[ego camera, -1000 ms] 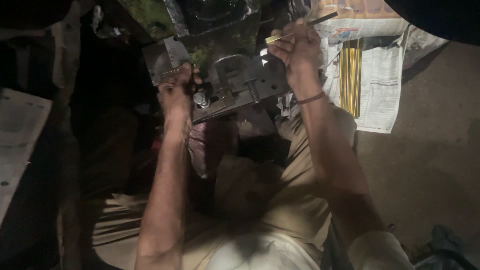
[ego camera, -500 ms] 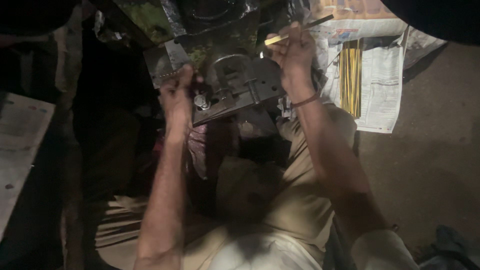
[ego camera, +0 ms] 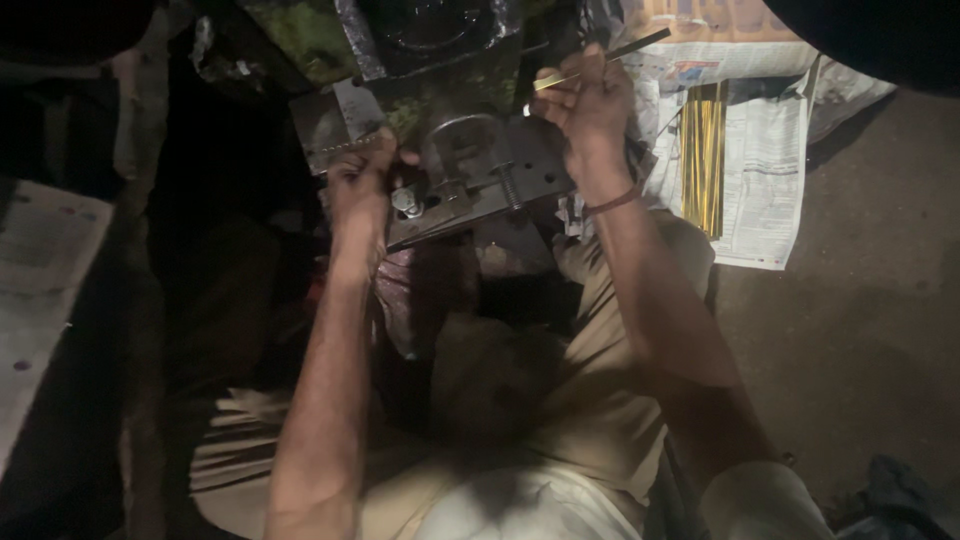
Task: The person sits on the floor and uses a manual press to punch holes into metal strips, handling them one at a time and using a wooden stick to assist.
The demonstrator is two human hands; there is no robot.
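A grey metal machine [ego camera: 470, 150] with a flat plate, bolts and a threaded stud stands between my knees. My left hand [ego camera: 362, 185] grips the left edge of its plate, fingers curled beside a bolt. My right hand [ego camera: 590, 100] is raised at the machine's right side and pinches a thin yellow metal strip [ego camera: 600, 62] that sticks out toward the upper right. A thin band circles my right wrist. What lies under the strip's near end is hidden by my fingers.
A bundle of yellow strips [ego camera: 702, 150] lies on spread newspaper [ego camera: 765, 180] to the right, on a dark concrete floor. A pale board [ego camera: 40, 290] lies at the left edge. My legs in tan trousers fill the lower middle.
My right hand with the strip has shifted slightly up and toward the machine. My left hand keeps its grip on the plate edge.
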